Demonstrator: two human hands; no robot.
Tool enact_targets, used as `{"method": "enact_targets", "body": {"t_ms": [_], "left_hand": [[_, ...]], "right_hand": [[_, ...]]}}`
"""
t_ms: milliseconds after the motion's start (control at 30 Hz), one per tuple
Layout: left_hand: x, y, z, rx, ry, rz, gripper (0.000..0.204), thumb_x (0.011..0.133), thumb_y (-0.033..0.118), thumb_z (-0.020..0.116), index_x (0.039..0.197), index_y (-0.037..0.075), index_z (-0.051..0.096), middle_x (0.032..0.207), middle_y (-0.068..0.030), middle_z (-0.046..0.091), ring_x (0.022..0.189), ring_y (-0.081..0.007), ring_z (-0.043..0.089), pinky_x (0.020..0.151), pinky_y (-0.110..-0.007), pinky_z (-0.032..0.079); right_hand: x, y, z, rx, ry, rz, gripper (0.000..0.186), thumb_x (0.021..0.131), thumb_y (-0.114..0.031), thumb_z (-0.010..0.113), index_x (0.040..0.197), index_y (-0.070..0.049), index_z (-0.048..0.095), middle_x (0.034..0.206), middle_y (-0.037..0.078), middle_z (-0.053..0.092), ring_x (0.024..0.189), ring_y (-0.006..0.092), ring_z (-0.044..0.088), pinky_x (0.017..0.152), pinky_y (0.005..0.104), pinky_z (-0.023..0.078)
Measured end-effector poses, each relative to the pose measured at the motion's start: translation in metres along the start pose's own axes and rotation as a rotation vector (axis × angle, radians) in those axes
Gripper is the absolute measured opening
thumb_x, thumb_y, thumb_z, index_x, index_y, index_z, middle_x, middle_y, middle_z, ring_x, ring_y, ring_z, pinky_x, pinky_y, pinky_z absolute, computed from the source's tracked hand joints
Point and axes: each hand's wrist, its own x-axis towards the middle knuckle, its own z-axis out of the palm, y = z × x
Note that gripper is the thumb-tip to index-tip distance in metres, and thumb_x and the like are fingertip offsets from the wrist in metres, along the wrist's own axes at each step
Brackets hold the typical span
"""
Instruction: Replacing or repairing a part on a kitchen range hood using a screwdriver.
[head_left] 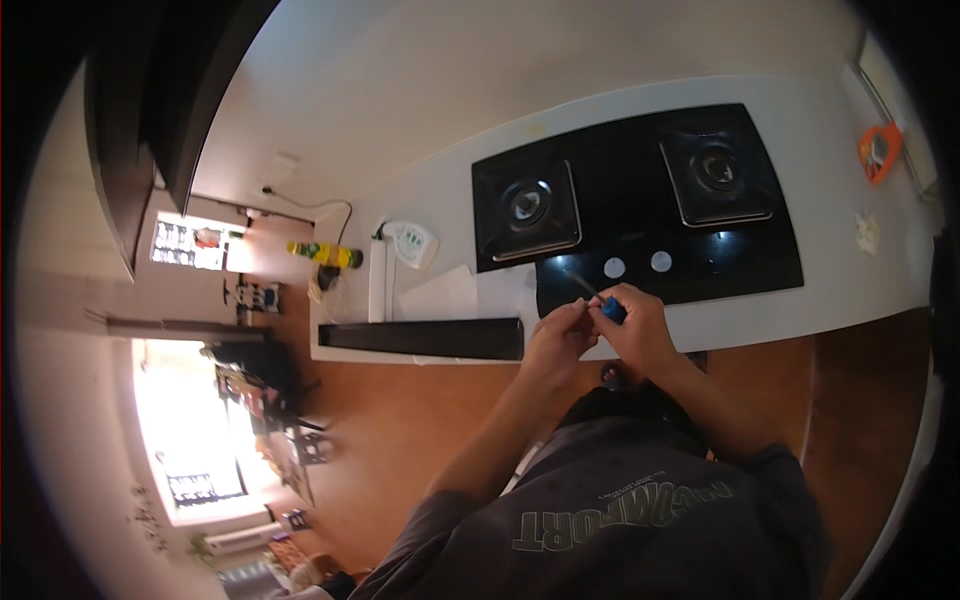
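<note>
My right hand (640,325) is closed around the blue handle of a screwdriver (614,311), whose thin shaft points up and left over the front edge of the black gas cooktop (620,190). Close beside it, my left hand (560,340) has its fingertips pinched together next to the shaft; whatever they hold is too small to make out. Both hands meet above the counter's front edge. Just beyond them, two pale round knobs (614,268) sit on the cooktop's glass, in front of its two burners.
Left of the cooktop, a long black panel (420,338) lies along the counter edge (345,357). Behind it are white sheets (440,295), a white bar (382,280) and a white fan-shaped piece (411,243). A yellow bottle (325,254) stands farther left. An orange item (880,152) and crumpled tissue (867,233) are at right.
</note>
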Motion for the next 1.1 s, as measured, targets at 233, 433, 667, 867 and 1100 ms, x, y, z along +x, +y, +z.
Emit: {"method": "enact_targets", "body": {"t_ms": [233,433,667,867,1100], "left_hand": [[-0.045,-0.006,-0.024,-0.012,0.094,0.179,0.024,0.091,0.014,0.064,0.108,-0.002,0.065,0.092,-0.0032,0.065,0.082,-0.0110,0.059,0.075,-0.027,0.048],[-0.054,-0.014,-0.038,-0.127,0.133,0.122,0.018,0.091,0.016,0.062,0.100,0.000,0.065,0.087,-0.0039,0.065,0.078,-0.0104,0.058,0.072,-0.025,0.047],[-0.051,0.017,-0.061,-0.332,0.250,0.276,0.011,0.091,0.016,0.060,0.092,0.005,0.060,0.084,-0.0046,0.062,0.068,-0.0112,0.055,0.061,-0.023,0.045],[-0.042,0.054,-0.069,-0.498,0.217,0.354,0.012,0.091,0.014,0.062,0.094,0.003,0.059,0.088,-0.0067,0.062,0.067,-0.0119,0.054,0.060,-0.023,0.044],[-0.030,0.077,-0.068,-0.482,0.142,0.319,0.011,0.091,0.013,0.061,0.094,0.002,0.059,0.088,-0.0070,0.062,0.067,-0.0108,0.053,0.058,-0.023,0.043]], "right_hand": [[-0.018,-0.022,0.033,-0.084,-0.204,0.105,0.014,0.077,-0.007,0.072,0.084,0.001,0.063,0.077,0.014,0.061,0.066,0.0286,0.062,0.059,0.0326,0.047],[-0.026,-0.023,0.046,-0.094,-0.260,0.067,0.015,0.074,-0.003,0.073,0.084,0.000,0.062,0.079,0.013,0.061,0.070,0.0291,0.062,0.062,0.0324,0.048],[-0.008,-0.013,0.063,0.216,-0.397,0.199,0.037,0.082,-0.003,0.066,0.118,0.001,0.056,0.084,0.010,0.061,0.073,0.0180,0.062,0.067,0.0288,0.051],[0.011,-0.052,0.039,0.228,-0.612,0.401,0.038,0.092,-0.010,0.060,0.128,-0.006,0.052,0.086,0.008,0.064,0.060,0.0101,0.057,0.050,0.0260,0.047],[0.006,-0.045,0.055,0.143,-0.451,0.268,0.026,0.089,-0.012,0.063,0.113,-0.003,0.060,0.081,0.007,0.065,0.059,0.0094,0.055,0.051,0.0251,0.045]]}}
